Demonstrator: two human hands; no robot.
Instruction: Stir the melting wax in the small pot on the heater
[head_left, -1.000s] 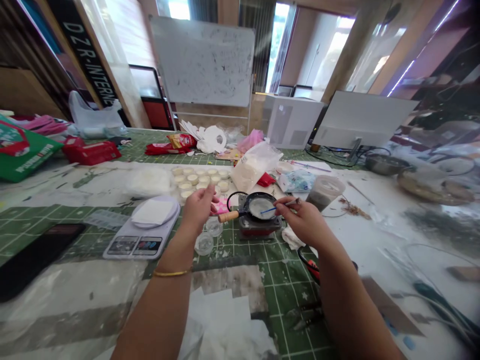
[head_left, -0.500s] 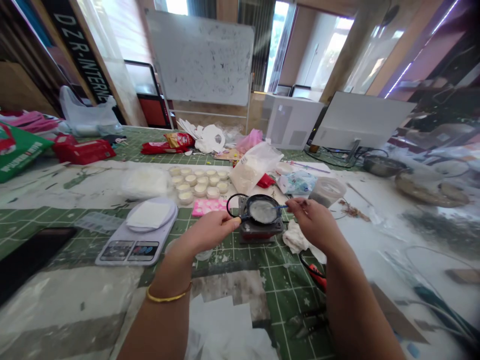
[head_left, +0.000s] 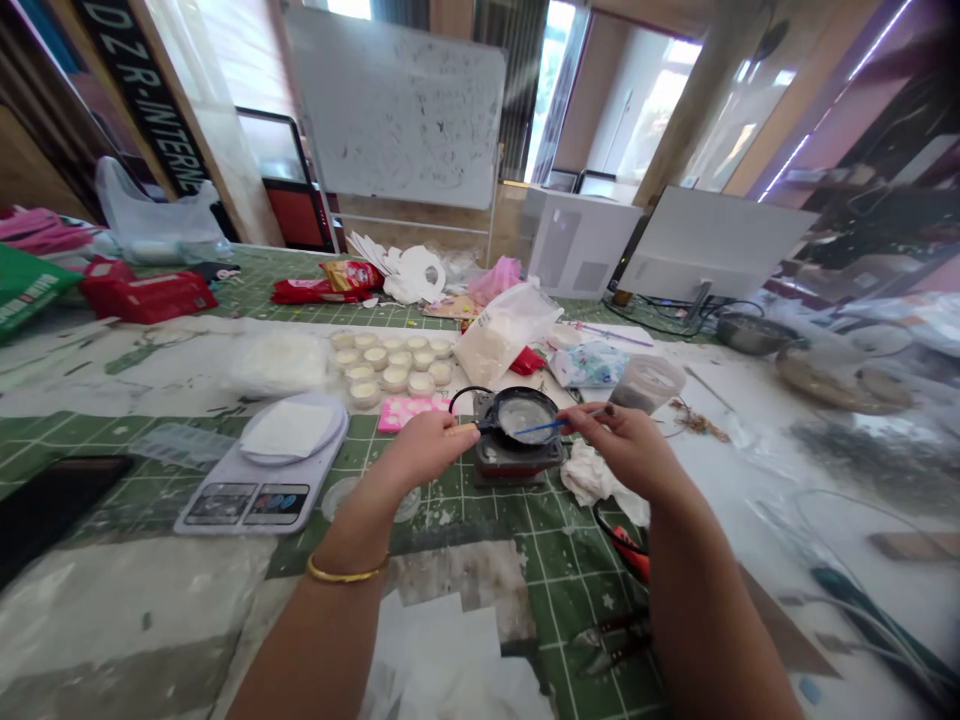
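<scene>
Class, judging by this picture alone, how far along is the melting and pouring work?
Done: a cluster of small filled cups sits behind the scale. In hand: the left hand grips the pan handle while the right hand stirs with a blue stick. Left: the clear cup beside the scale looks unfilled.

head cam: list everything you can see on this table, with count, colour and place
small pan: 1, black, pale liquid inside, on a red heater at centre
stick: 1, blue, tip in the pan
filled cups: about a dozen, cream, behind the pan
mould: 1, pink, left of the pan
kitchen scale: 1, white, left
powder bag: 1, clear, behind the pan
whiteboard: 1, white, far side
left hand: on the pan handle
right hand: pinching the stick
</scene>
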